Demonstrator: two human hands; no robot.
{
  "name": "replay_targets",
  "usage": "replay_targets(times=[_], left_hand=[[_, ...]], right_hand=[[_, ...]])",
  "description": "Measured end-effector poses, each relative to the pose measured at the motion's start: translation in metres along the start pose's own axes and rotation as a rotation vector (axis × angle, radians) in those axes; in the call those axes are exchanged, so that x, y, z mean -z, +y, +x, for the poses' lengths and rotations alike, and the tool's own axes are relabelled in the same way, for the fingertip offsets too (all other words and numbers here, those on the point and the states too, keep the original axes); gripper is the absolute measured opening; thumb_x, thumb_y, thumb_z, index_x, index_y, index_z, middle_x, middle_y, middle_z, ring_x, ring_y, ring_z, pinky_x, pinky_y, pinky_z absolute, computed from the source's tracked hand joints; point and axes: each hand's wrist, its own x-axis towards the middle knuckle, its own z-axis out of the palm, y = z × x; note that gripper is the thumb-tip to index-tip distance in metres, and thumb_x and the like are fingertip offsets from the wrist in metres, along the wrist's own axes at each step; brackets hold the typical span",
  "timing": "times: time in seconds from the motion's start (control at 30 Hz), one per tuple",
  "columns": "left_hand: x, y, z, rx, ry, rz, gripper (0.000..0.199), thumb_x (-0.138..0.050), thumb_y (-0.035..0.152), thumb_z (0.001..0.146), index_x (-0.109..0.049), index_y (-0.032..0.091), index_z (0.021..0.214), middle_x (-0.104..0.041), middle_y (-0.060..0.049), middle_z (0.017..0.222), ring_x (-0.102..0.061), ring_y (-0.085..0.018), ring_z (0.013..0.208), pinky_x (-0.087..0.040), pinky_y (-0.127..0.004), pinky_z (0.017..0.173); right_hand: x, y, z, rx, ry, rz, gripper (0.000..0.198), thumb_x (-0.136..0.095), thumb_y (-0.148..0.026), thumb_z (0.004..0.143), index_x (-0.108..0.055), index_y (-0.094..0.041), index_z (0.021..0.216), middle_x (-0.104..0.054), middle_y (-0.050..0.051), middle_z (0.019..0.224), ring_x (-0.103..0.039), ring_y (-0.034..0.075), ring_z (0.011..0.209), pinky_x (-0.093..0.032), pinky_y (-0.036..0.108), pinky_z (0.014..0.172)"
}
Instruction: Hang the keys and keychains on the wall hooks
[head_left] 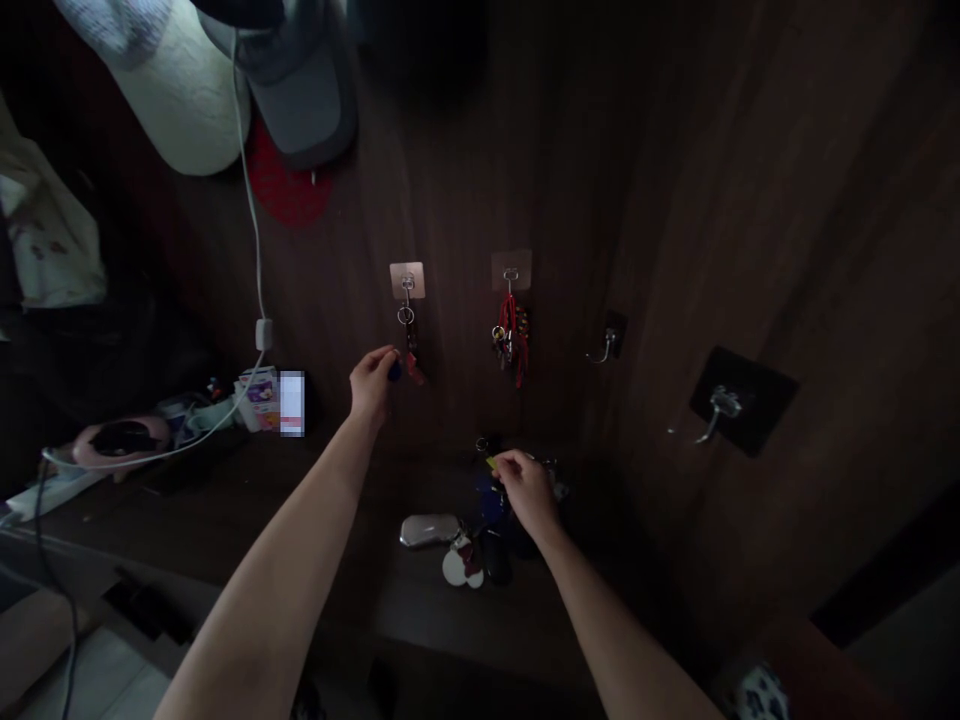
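Pinched in my left hand (371, 385) is a small round blue key tag (394, 371), beside the keychain (411, 345) hanging from the left wall hook (407, 281). Whether the blue tag is joined to that keychain, I cannot tell. My right hand (527, 490), lower and to the right, has its fingers closed on a small yellow-green tag (492, 463) above a heap of keys. By it on the shelf lie a blue item (492, 503), a silver oblong case (430, 531), a white round charm (455, 567) and a dark fob (495, 556). The right hand hides part of the heap.
A red-corded key bunch (511, 335) hangs from the middle hook. Bare hooks stick out farther right, one on a large black plate (742, 400). Caps (180, 100) hang at upper left. A white cable (255, 230) runs down to the cluttered shelf (217, 470).
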Motion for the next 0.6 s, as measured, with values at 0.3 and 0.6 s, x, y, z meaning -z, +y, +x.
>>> replay_targets(times=[0.3,0.6], left_hand=[[-0.04,0.025,0.047,-0.13,0.061,0.043,0.019,-0.063,0.022,0.066,-0.067,0.013,0.083,-0.067,-0.004,0.078,-0.059,-0.011,0.07,-0.046,-0.022,0.066],[-0.055,0.023,0.071,-0.108,0.128,0.135,0.017,-0.062,0.017,0.063,-0.068,0.014,0.078,-0.068,-0.005,0.079,-0.061,-0.014,0.071,-0.047,-0.024,0.067]], right_hand=[[-0.001,-0.008,-0.004,-0.003,-0.017,-0.048,0.022,-0.046,-0.036,0.077,-0.061,-0.021,0.075,-0.067,0.004,0.066,-0.063,0.019,0.065,-0.045,0.028,0.061],[-0.005,-0.005,-0.004,-0.01,-0.049,-0.001,0.021,-0.045,-0.036,0.077,-0.06,-0.021,0.076,-0.067,0.003,0.066,-0.064,0.019,0.067,-0.047,0.028,0.06]])
